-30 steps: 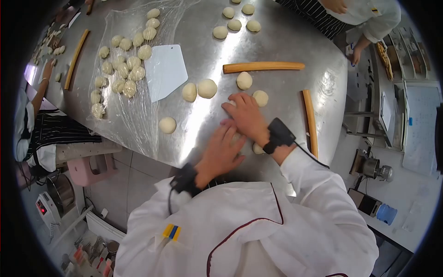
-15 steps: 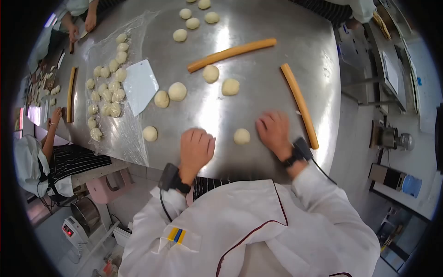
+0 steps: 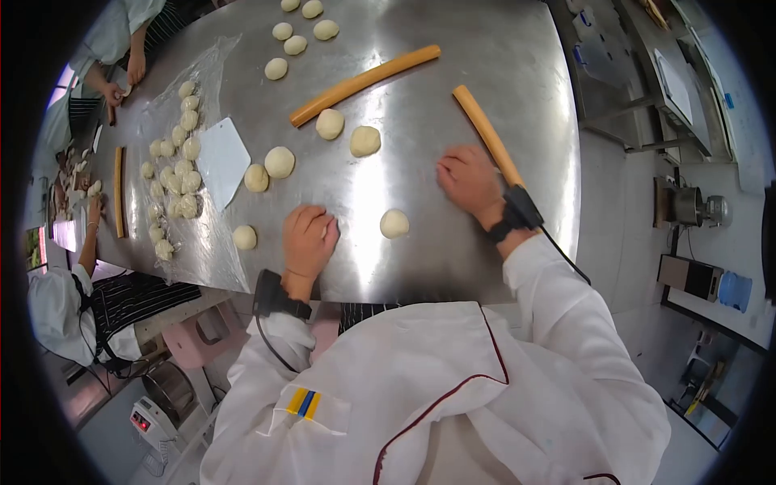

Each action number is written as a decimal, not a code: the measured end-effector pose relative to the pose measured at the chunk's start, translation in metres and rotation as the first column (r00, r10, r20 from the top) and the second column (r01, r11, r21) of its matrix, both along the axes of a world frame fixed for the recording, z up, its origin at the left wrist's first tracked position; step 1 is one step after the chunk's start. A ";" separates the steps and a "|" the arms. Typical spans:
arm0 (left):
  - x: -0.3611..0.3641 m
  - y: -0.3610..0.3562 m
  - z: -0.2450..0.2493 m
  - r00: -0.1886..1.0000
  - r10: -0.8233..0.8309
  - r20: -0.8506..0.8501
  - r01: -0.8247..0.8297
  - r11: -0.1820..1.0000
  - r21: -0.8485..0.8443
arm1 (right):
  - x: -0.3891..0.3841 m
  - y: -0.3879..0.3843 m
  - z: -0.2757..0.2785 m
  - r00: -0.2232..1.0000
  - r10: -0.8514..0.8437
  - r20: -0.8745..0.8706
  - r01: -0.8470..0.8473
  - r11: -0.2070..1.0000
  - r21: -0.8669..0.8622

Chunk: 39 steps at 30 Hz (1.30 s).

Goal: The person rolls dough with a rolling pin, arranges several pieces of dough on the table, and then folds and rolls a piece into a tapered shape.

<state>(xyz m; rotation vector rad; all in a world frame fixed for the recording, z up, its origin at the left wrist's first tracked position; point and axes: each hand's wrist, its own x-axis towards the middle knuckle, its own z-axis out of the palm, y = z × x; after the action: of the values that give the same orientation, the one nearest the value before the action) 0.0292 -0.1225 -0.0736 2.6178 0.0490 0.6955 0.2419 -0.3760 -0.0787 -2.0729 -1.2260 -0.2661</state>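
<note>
My left hand point(image 3: 307, 244) rests on the steel table with its fingers curled in; anything under the palm is hidden. My right hand point(image 3: 471, 186), also curled, lies low on the table beside a wooden rolling pin point(image 3: 485, 133), whose near end passes behind my wrist. What the right hand covers, if anything, does not show. Between both hands sits a pale round dough ball point(image 3: 394, 224), touched by neither. Another dough ball point(image 3: 244, 237) lies left of my left hand. Farther off are a large dough ball point(image 3: 280, 162), a smaller one point(image 3: 256, 178) touching it, and a squarish dough piece point(image 3: 365, 141).
A second rolling pin point(image 3: 364, 85) lies across the table near a dough ball point(image 3: 330, 124). At left, a white scraper point(image 3: 223, 162) lies beside several dough balls under plastic film point(image 3: 218, 255). Other people's hands point(image 3: 136, 66) work at the far left edge.
The view has shifted, so the table's contents appear farther left. My right hand has moved forward and closer to the rolling pin. My left hand stays curled in about the same table spot.
</note>
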 end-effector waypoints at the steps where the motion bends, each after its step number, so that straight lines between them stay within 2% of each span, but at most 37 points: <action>1: -0.014 0.005 -0.002 1.000 0.013 -0.018 -0.014 1.000 -0.013 | 0.010 -0.005 0.001 0.998 -0.049 0.027 0.049 0.999 0.012; 4: -0.029 -0.005 -0.002 0.999 0.035 0.011 -0.035 0.999 -0.039 | -0.020 -0.035 0.011 0.996 -0.013 0.086 0.012 1.000 0.011; 6: -0.020 -0.020 0.004 0.998 -0.031 -0.047 0.028 0.998 -0.058 | -0.020 -0.013 0.010 0.997 0.035 0.064 -0.035 0.999 0.005; 8: 0.001 -0.006 0.003 0.997 -0.072 -0.013 0.071 0.996 -0.046 | -0.004 0.011 0.008 0.997 0.049 0.062 -0.051 0.998 0.021; 10: 0.005 0.009 -0.002 0.996 -0.087 -0.004 0.086 0.996 -0.018 | 0.018 0.025 0.009 0.991 0.132 0.020 -0.127 0.979 -0.160; 12: -0.012 0.027 -0.005 0.996 -0.085 0.027 0.085 0.996 0.003 | 0.026 0.029 0.025 0.999 0.052 -0.001 -0.052 0.992 -0.112; 14: -0.034 0.037 0.007 0.994 0.065 0.084 -0.066 0.998 0.005 | 0.032 0.047 0.055 1.000 -0.010 -0.027 0.008 0.998 -0.068; 16: -0.043 0.036 0.013 0.996 0.092 0.009 -0.092 0.996 -0.004 | 0.020 0.072 0.084 0.992 -0.047 -0.119 0.077 0.963 0.259; 17: -0.047 0.036 0.017 0.990 0.130 -0.052 -0.130 0.992 0.009 | 0.020 0.084 0.087 0.992 -0.042 -0.122 0.071 0.967 0.246; 19: -0.044 0.030 0.032 0.984 0.149 -0.093 -0.147 0.989 0.028 | 0.037 0.114 0.090 0.906 0.006 -0.424 0.153 0.928 0.341; 20: -0.040 0.026 0.039 0.978 0.157 -0.140 -0.150 0.987 0.054 | 0.048 0.127 0.086 0.909 0.013 -0.416 0.141 0.931 0.338; 21: -0.035 0.023 0.048 0.978 0.160 -0.134 -0.155 0.987 0.045 | 0.060 0.138 0.078 0.856 0.050 -0.514 0.122 0.948 0.295; 22: -0.033 0.016 0.056 0.981 0.163 -0.106 -0.164 0.986 0.006 | 0.064 0.141 0.069 0.787 0.073 -0.613 0.102 0.964 0.246; 23: -0.026 0.011 0.057 0.984 0.168 -0.065 -0.172 0.984 -0.049 | 0.068 0.137 0.066 0.797 0.058 -0.601 0.095 0.971 0.220; 25: -0.004 -0.016 0.057 0.997 -0.024 -0.071 0.000 0.947 -0.322 | 0.078 0.123 0.061 0.688 -0.052 -0.724 0.343 0.902 0.261; 26: 0.011 -0.034 0.056 0.992 -0.118 -0.035 0.101 0.941 -0.324 | 0.068 0.123 0.058 0.692 -0.050 -0.721 0.325 0.912 0.249; 27: 0.027 -0.050 0.054 0.977 -0.215 -0.002 0.203 0.926 -0.319 | 0.051 0.123 0.054 0.847 0.014 -0.531 0.087 0.983 0.165; 28: 0.042 -0.067 0.039 0.947 -0.322 -0.014 0.308 0.916 -0.257 | 0.034 0.125 0.051 0.938 0.130 -0.322 -0.127 0.991 0.031; 29: 0.053 -0.080 0.016 0.902 -0.430 -0.034 0.416 0.889 -0.192 | 0.017 0.129 0.046 0.961 0.215 -0.174 -0.228 0.972 -0.061; 30: 0.059 -0.085 -0.003 0.901 -0.433 -0.028 0.420 0.888 -0.186 | 0.004 0.134 0.041 0.952 0.304 -0.027 -0.305 0.938 -0.167; 32: 0.076 -0.092 -0.028 0.865 -0.502 0.024 0.502 0.863 -0.053 | -0.003 0.142 0.019 0.982 0.171 0.084 -0.156 0.975 -0.160; 33: 0.076 -0.089 -0.025 0.865 -0.502 -0.003 0.495 0.854 -0.161 | 0.006 0.147 0.008 0.985 0.156 0.068 -0.146 0.980 -0.135; 34: 0.070 -0.081 -0.015 0.863 -0.505 -0.010 0.497 0.853 -0.163 | 0.013 0.150 0.009 0.986 0.158 0.051 -0.150 0.980 -0.129; 36: 0.049 -0.062 0.004 0.873 -0.486 -0.026 0.464 0.848 -0.257 | 0.027 0.135 0.019 0.953 0.290 -0.088 -0.292 0.956 -0.017; 38: 0.014 -0.043 0.015 0.954 -0.293 0.060 0.299 0.917 -0.266 | 0.011 0.082 0.048 0.947 0.211 -0.240 -0.201 0.977 0.064; 39: -0.003 -0.043 0.014 0.949 -0.311 0.039 0.310 0.913 -0.263 | 0.002 0.041 0.052 0.963 0.183 -0.200 -0.185 0.983 0.007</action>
<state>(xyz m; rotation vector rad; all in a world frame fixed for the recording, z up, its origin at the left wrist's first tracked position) 0.0258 -0.1654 -0.0591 2.2963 -0.2522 0.5291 0.2440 -0.3353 -0.0265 -1.9266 -1.2876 0.0352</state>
